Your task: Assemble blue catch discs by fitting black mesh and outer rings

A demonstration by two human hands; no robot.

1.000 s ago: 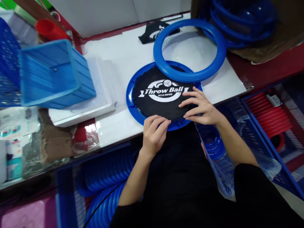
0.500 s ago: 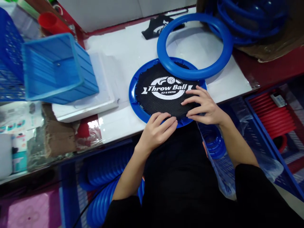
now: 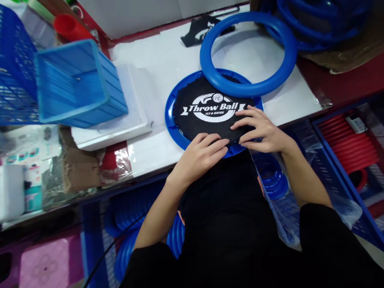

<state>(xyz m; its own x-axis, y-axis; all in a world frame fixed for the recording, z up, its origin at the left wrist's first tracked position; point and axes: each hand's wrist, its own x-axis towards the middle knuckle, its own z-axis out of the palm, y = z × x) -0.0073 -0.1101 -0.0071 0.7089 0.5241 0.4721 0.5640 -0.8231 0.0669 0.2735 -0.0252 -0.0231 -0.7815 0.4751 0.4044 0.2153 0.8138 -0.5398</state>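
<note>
A round black mesh net (image 3: 207, 128) printed "Throw Ball Fly & Catch" lies face up in a blue plastic ring frame (image 3: 172, 120) at the front edge of the table. My left hand (image 3: 202, 158) bends its fingers over the near edge of net and frame; its thumb is hidden. At the near right edge, my right hand (image 3: 262, 130) brings thumb and index finger together on the net, with the other fingers spread over the mesh. A second blue ring (image 3: 207, 60) overlaps the far right part of the framed net.
A light-blue bin (image 3: 112, 88) stands on a white foam block (image 3: 135, 128) to the left. Behind lies a black printed piece (image 3: 195, 34). More blue frames (image 3: 318, 44) fill a carton at back right. Crates below hold blue rings (image 3: 177, 236) and red rings (image 3: 345, 140).
The view has shifted slightly, so the scene sits a little more to the right. My left fingers have moved slightly along the net's near edge; my right hand stays about where it was.
</note>
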